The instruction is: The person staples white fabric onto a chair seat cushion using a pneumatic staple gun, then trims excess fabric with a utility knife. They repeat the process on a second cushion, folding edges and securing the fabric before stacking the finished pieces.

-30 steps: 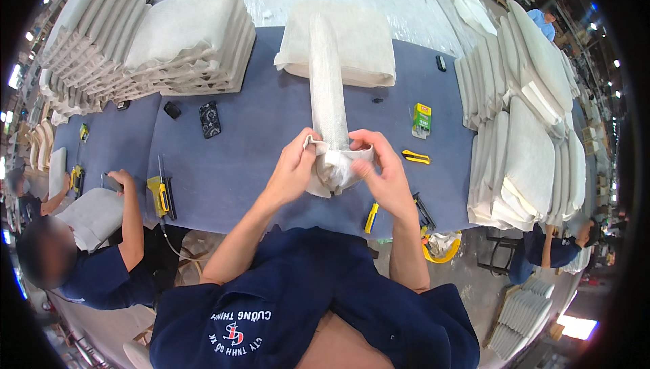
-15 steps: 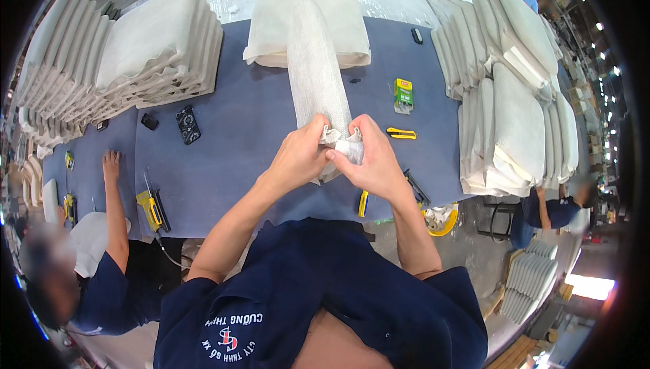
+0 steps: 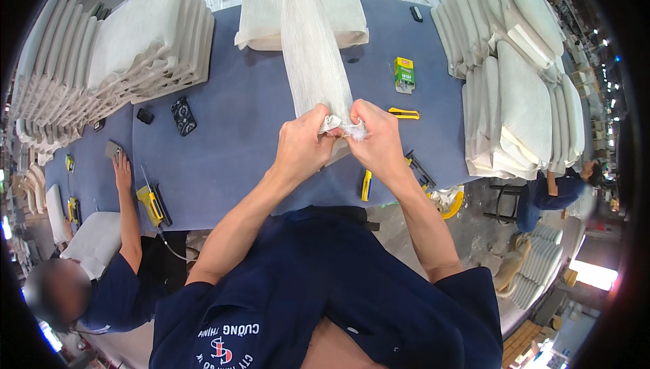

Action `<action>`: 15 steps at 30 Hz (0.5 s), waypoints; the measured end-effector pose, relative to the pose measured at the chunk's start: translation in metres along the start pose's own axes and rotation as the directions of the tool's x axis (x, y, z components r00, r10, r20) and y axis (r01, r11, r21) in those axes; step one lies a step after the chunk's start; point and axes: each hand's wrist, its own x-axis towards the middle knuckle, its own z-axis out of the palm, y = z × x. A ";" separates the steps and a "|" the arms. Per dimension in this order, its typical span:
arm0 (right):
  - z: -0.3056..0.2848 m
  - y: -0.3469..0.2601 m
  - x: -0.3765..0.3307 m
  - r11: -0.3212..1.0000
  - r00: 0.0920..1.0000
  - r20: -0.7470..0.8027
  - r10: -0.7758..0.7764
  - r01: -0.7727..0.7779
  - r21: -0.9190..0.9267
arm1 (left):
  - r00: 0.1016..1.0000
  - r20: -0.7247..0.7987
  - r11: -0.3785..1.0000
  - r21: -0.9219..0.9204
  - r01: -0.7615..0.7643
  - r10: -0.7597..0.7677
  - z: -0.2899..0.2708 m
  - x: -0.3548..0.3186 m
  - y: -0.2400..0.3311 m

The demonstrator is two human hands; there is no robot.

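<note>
A long, narrow light-grey fabric cover stretches away from me, its far end resting on a flat padded cushion piece. At its near end, white fluffy filling shows at the opening. My left hand pinches the left edge of that opening, with folded fabric bunched at the fingertips. Opposite it, my right hand is closed on the right edge, thumb turned inward. Both hands nearly meet above the blue-grey table, and they hide part of the opening.
Tall stacks of padded pieces stand left and right. A green-yellow box, yellow cutters and a black staple gun lie right; a phone and yellow air stapler lie left. A co-worker's hand rests at far left.
My hands have come slightly closer together at the opening, and the white lump between them shows less. The view has shifted a little. The co-worker's hand now touches a flat grey object.
</note>
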 end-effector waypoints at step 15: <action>0.004 0.009 -0.019 0.998 0.992 -0.118 -0.038 0.044 0.054 | 0.996 0.034 0.997 0.011 0.081 -0.082 0.004 -0.009 0.016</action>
